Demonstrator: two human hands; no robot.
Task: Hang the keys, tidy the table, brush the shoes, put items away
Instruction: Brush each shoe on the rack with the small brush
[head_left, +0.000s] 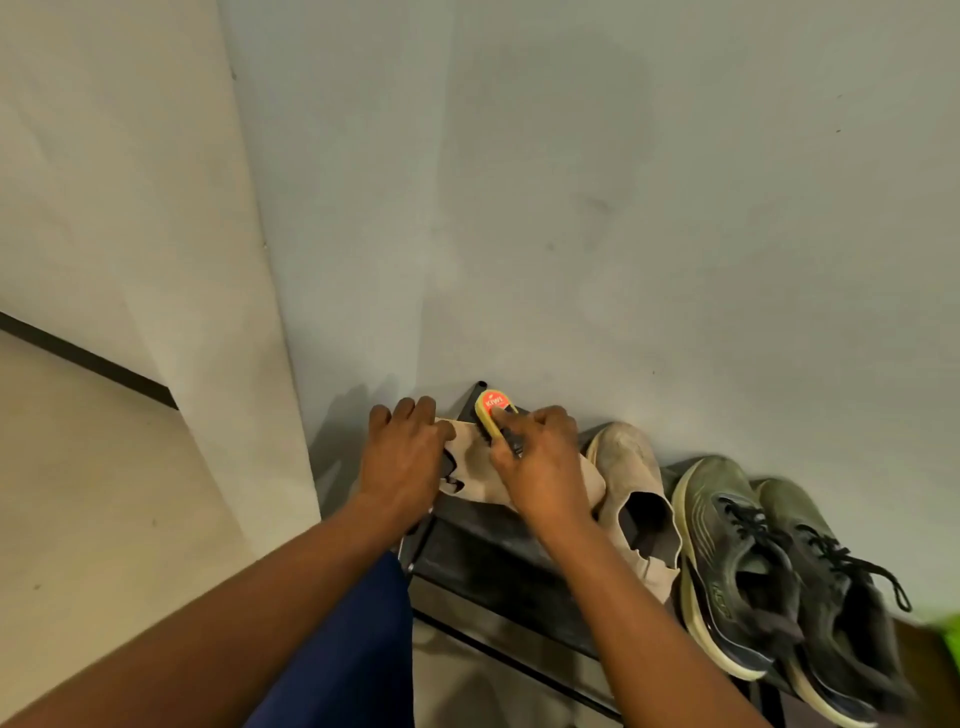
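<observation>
Your right hand (540, 462) grips the shoe brush (493, 415), bristles down on the beige shoe (475, 462). Your left hand (405, 457) clamps that shoe just left of the brush. It lies crosswise between your hands, so stroke along it.

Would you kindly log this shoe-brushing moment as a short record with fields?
left hand: holds the beige shoe steady
right hand: grips the Kiwi brush against that shoe
shelf: black shoe rack by the wall
waiting: second beige shoe, pair of olive trainers
step: brushing under way
</observation>
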